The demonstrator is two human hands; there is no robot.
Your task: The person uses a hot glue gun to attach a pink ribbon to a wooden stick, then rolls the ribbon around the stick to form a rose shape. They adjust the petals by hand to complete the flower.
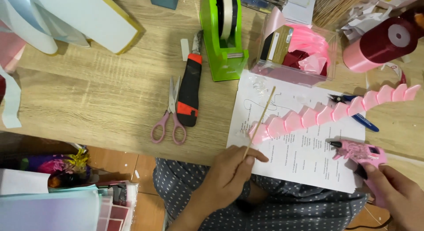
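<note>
My left hand [232, 171] pinches a thin wooden stick [260, 120] that slants up over a printed white sheet [300, 162] on the wooden table [101, 94]. A long strip of folded pink ribbon petals [327, 112] lies across the sheet, and its left end touches the stick. My right hand [397, 191] grips a pink glue gun [360, 152] at the sheet's right edge, with the black nozzle pointing left toward the ribbon.
Pink-handled scissors [170, 118] and a black-and-red utility knife [190, 92] lie left of the sheet. A green tape dispenser [223, 34] and a clear box of pink ribbon pieces [300, 48] stand behind it. Ribbon spools [380, 43] sit at the far right, and a blue pen [364, 123].
</note>
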